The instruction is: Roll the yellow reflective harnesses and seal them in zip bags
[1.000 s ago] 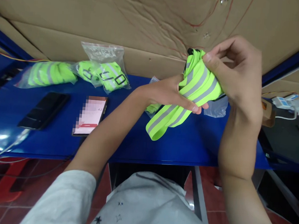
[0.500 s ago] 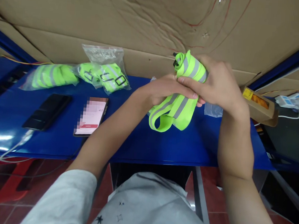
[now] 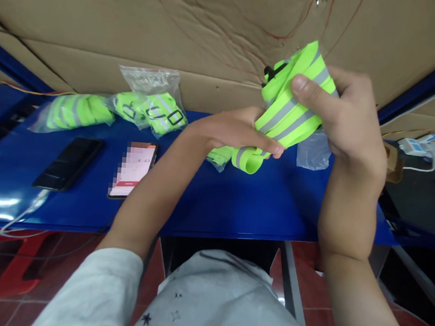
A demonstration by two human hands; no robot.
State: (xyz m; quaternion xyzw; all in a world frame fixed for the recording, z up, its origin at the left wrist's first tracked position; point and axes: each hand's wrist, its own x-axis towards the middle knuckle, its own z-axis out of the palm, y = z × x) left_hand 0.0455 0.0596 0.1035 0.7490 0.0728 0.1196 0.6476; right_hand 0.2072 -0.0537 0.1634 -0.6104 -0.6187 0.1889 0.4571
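Observation:
Both hands grip a neon-yellow reflective strap with grey stripes, wound into a loose bundle above the blue table. My right hand is closed around the bundle's right side, its thumb lying across the front. Lower down, my left hand pinches the strap's bottom edge. A short loop of strap hangs beneath the left fingers. Black buckle pieces stick out at the bundle's upper left. Behind my left hand lies another neon piece in clear plastic, partly hidden.
Bagged neon straps lie at the back left of the blue table. A black phone on a white cable and a lit phone sit nearer. An empty clear bag and a cardboard box are at right.
My right hand has moved up and right, turning the strap bundle and raising its top. The hanging loop has become shorter, and more of the flat striped face shows.

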